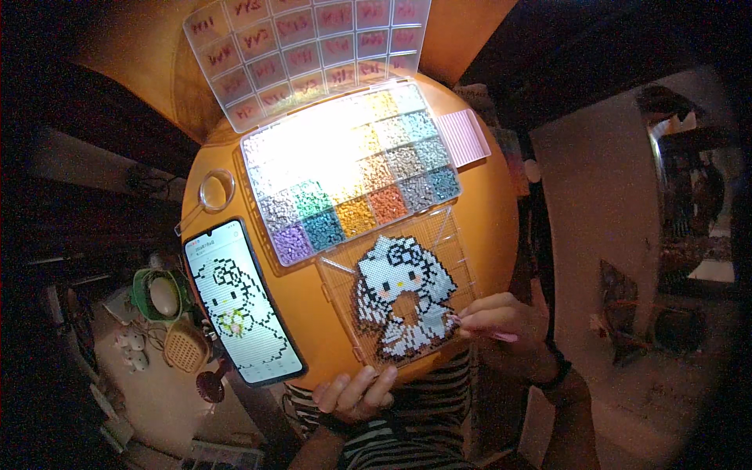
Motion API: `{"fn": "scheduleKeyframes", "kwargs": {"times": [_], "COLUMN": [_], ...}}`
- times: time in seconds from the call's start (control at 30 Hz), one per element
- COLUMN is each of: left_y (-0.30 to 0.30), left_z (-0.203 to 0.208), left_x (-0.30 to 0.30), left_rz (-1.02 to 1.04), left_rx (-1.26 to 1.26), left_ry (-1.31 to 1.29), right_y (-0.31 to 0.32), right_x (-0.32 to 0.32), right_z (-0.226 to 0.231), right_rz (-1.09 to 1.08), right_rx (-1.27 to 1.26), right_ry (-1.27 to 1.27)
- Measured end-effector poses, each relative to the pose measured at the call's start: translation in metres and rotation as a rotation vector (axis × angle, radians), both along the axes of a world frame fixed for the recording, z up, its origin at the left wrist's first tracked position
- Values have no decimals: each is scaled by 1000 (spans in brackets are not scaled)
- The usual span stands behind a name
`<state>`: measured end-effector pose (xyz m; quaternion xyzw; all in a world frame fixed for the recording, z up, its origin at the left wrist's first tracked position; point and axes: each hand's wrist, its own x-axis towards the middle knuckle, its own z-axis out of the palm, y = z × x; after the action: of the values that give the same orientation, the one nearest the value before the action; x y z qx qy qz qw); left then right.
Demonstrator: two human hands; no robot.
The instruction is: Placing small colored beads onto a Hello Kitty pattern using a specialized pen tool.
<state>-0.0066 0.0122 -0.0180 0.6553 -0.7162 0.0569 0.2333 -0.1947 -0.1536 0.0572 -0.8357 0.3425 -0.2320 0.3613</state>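
Striped dark-and-light clothing [415, 431] fills the lower middle of the frame, with two forearms rising beside it. At right of centre, the right hand [501, 317] has a narrow pinching grip on one pair of pink tweezers [501, 337]; whether a bead sits in the tips is too small to tell. Just left of that grip lies one bead picture [392, 270], a long-eared white figure with black outlines and two eyes, on a single clear pegboard [337, 290]. The left hand [356, 395] has loosely curled fingers at the pegboard's lower edge, below and left of the figure; I cannot tell whether its grip holds that edge.

Beneath all this is one round orange desk [305, 337]. Above the pegboard stands one bead case [373, 229], its one clear lid [313, 55] swung open toward the top of the frame. Six compartments line the near row: purple, dark teal, yellow, orange, grey and blue-green; glare whitens much of the upper left part.

One phone [243, 305] at left of centre shows a similar figure. One clear round scoop [201, 194] lies above it, and one pink ribbed tray [464, 137] sits just beside the case's right side.
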Motion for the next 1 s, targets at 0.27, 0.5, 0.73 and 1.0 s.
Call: {"fn": "scheduleKeyframes", "kwargs": {"times": [0.27, 0.5, 0.73, 1.0], "left_y": [2, 7, 4, -11], "left_z": [-4, 4, 6, 16], "left_x": [4, 1, 3, 6], "left_rz": [-37, -35, -46, -17], "left_rx": [-58, 79, 62, -16], "left_ry": [1, -38, -38, -32], "right_y": [-1, -2, -4, 8], "right_x": [2, -4, -4, -27], "right_z": [3, -2, -5, -9], "right_rz": [30, 55, 78, -153], "right_rx": [-81, -31, -69, 374], "right_ry": [83, 52, 46, -179]}}
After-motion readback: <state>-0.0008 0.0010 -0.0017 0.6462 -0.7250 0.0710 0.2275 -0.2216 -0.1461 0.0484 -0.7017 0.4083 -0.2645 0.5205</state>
